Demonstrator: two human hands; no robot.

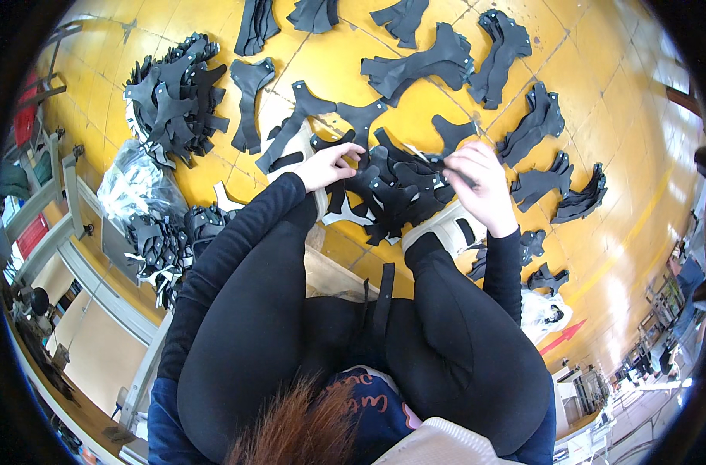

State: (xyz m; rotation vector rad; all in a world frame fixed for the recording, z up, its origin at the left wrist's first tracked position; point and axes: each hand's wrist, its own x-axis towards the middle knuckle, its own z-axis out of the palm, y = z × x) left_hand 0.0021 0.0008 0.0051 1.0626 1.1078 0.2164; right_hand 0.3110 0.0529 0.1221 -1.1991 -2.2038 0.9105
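Observation:
Between my feet lies a loose heap of black cut-out pieces [399, 190], flat and forked, with small pale tags on some. My left hand [332, 167] is at the heap's left side, its fingers curled and the tips closed on the edge of a black piece. On the right, my right hand [480, 182] is raised over the heap with thumb and fingers pinched together at a dark edge. A thin pale strip [419, 153] runs toward its fingertips; whether they grip it is unclear. One forked black piece [453, 133] lies just beyond that hand.
Stacks of similar black pieces [422, 63] spread over the yellow tiled floor [322, 58] ahead and right. A tall pile [175, 101] stands at the far left, near a clear plastic bag [140, 182]. Metal frames [97, 267] line the left. My sandals [446, 229] flank the heap.

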